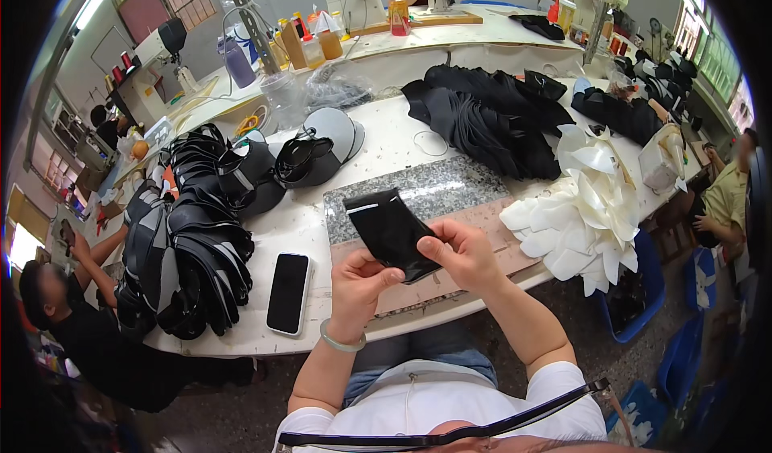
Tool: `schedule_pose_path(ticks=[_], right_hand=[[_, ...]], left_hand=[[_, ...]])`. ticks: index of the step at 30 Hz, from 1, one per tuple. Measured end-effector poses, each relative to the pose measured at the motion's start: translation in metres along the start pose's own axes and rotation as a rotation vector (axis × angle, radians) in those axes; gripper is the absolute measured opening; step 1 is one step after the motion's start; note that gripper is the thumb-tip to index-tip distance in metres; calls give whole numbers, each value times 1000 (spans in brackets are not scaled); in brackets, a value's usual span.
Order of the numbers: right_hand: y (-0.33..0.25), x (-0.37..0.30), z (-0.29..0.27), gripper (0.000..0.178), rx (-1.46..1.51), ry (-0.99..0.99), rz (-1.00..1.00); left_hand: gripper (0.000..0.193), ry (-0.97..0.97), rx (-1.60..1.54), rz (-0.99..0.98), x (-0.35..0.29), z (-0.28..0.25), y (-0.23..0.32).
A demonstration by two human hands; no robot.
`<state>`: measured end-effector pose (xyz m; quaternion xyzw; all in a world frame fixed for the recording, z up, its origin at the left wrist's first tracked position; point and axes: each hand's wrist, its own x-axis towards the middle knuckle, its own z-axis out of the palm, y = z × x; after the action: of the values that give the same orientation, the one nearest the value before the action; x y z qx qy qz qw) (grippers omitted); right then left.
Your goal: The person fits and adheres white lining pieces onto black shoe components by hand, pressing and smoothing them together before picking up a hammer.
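Both my hands hold a glossy black sheet piece point(388, 229) above the front of the table. It is bent into a curve, and its upper end stands free. My left hand point(358, 286) pinches the lower left edge between thumb and fingers. On the lower right edge, my right hand point(466, 253) grips with the thumb on top. Beneath the piece lie a speckled granite slab point(434, 186) and a pinkish board point(474, 226). A phone point(288, 294) with a dark screen rests left of my left hand. White cut pieces point(575, 220) are heaped right of my right hand.
Stacked black curved pieces point(201, 244) fill the table's left side. A pile of black cut pieces point(494, 119) lies behind the slab. Bottles point(399, 12) stand on the far bench. A blue bin point(643, 292) sits below the right edge. People point(60, 316) work on both sides.
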<state>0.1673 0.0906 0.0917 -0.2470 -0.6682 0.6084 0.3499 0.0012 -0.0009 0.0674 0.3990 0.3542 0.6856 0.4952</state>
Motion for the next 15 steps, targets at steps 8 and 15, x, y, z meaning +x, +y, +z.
schedule_pose_path(ticks=[8, 15], right_hand=[[-19, 15, -14, 19, -172, 99, -187], [-35, 13, -23, 23, -113, -53, -222]], left_hand=[[26, -2, -439, 34, 33, 27, 25], [21, -35, -233, -48, 44, 21, 32]])
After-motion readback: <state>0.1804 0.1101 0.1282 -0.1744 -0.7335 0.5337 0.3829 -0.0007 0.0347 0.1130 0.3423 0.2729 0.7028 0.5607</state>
